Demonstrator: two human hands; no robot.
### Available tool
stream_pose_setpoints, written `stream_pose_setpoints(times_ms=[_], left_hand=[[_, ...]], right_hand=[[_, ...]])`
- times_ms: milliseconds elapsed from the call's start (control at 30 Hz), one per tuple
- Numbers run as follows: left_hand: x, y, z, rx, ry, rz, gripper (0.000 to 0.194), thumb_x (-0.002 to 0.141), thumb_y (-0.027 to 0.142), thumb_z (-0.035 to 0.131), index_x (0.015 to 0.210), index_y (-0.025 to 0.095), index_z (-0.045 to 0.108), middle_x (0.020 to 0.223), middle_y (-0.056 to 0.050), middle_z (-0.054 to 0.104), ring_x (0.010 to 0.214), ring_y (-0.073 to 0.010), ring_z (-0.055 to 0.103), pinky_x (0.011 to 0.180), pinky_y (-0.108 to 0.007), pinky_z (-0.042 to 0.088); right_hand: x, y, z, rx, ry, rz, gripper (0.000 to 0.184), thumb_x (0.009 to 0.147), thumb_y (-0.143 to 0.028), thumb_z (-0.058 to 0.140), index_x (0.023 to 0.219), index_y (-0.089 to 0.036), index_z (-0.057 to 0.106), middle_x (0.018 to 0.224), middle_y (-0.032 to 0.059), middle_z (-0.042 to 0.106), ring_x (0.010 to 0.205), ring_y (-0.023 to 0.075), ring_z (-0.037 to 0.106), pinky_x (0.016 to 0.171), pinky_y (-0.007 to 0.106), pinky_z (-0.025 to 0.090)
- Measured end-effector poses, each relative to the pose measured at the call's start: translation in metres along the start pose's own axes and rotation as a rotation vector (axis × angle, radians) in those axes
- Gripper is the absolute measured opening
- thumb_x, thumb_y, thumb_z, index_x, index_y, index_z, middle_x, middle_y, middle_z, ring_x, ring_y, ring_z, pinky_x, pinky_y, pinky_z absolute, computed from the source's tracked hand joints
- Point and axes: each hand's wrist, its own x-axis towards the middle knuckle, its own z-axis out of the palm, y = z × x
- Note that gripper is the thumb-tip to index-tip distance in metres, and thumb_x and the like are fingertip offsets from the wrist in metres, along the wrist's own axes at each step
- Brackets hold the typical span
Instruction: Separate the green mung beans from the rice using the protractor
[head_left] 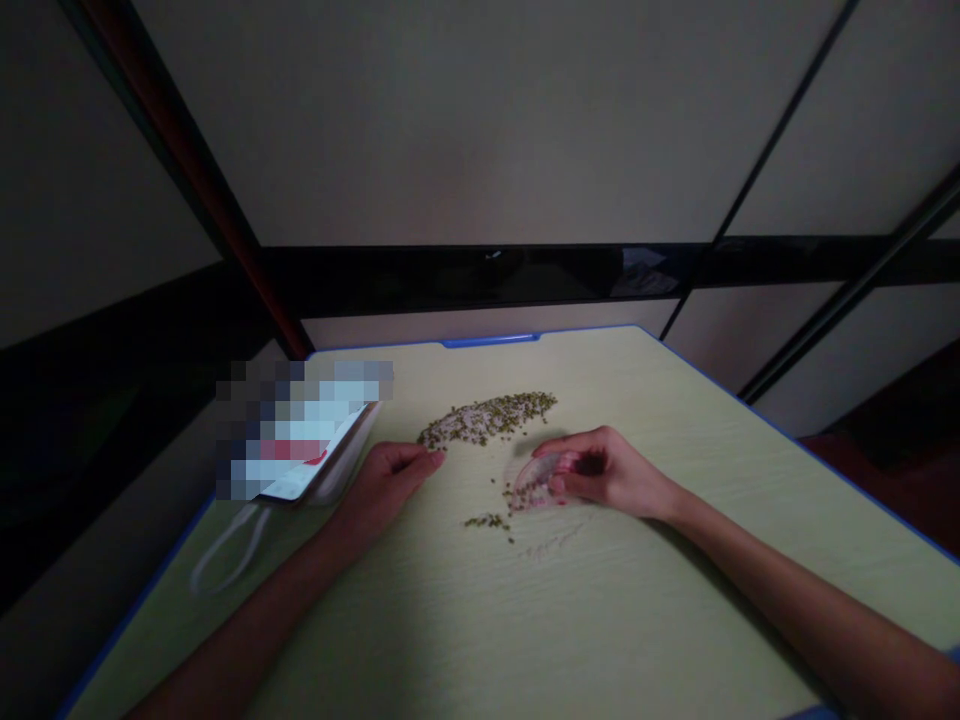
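A pile of small green beans mixed with white grains (487, 418) is spread across the middle of the table. At its left end is my left hand (394, 480), thumb and forefinger pinched together; what lies between them, if anything, is too small to make out. My right hand (611, 472) grips the rim of a small clear plastic cup (536, 475), which is tilted on the tabletop with its mouth toward the left. Some green beans show in or through its wall. A small cluster of loose green beans (487, 521) lies just left of the cup, with a few single ones nearby.
The pale table (480, 620) has a blue edge and a blue handle (491, 341) at the far side. A phone with a lit, partly blurred screen (300, 465) leans at the left, with a white strap loop (225, 560) below it. Cabinet panels (480, 130) stand behind.
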Motion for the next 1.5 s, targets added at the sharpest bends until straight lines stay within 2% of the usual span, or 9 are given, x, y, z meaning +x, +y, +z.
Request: stream_pose_setpoints(times_ms=[367,700,1067,1233,1500], left_hand=[[-0.0010,0.0016,-0.0012,0.001,0.011,0.015,0.034,0.065,0.040,0.048,0.043,0.020,0.031,0.043,0.007,0.025,0.043,-0.0074,0.026,0.040,-0.022,0.018],[0.0012,-0.0008,-0.0006,-0.010,0.000,0.029,0.034,0.066,0.039,0.048,0.043,0.020,0.031,0.042,0.007,0.025,0.042,-0.0073,0.026,0.039,-0.022,0.019],[0.0003,-0.0006,-0.0004,0.000,-0.003,0.023,0.034,0.066,0.039,0.048,0.043,0.020,0.032,0.043,0.007,0.025,0.042,-0.0075,0.025,0.039,-0.022,0.018],[-0.0003,-0.0002,-0.0005,0.000,0.003,0.029,0.035,0.067,0.040,0.048,0.043,0.020,0.032,0.042,0.007,0.027,0.042,-0.0073,0.025,0.039,-0.022,0.018],[-0.0011,0.0001,-0.0001,-0.013,-0.007,0.035,0.035,0.066,0.038,0.048,0.042,0.020,0.030,0.040,0.008,0.026,0.039,-0.0067,0.024,0.039,-0.022,0.018]], right_hand=[[0.0006,0.0090,0.0021,0.040,-0.029,-0.037,0.035,0.067,-0.025,0.064,0.098,-0.007,0.063,0.055,-0.0007,0.056,0.047,0.0076,0.044,0.046,0.021,0.034],[0.0018,0.0035,0.0041,-0.019,0.069,-0.028,0.035,0.067,-0.022,0.062,0.097,-0.004,0.064,0.052,-0.0036,0.047,0.045,0.0055,0.037,0.043,0.020,0.030],[0.0018,0.0056,0.0050,0.015,-0.029,-0.068,0.029,0.069,-0.020,0.062,0.097,-0.009,0.065,0.057,-0.0009,0.054,0.049,0.0079,0.045,0.047,0.021,0.036],[0.0010,0.0049,0.0010,0.008,-0.073,-0.053,0.030,0.068,-0.020,0.063,0.095,-0.008,0.064,0.055,-0.0019,0.052,0.047,0.0069,0.042,0.044,0.020,0.032],[-0.0011,0.0031,-0.0020,-0.006,-0.114,-0.075,0.027,0.070,-0.019,0.062,0.095,-0.009,0.064,0.055,-0.0028,0.051,0.047,0.0069,0.044,0.044,0.020,0.032]])
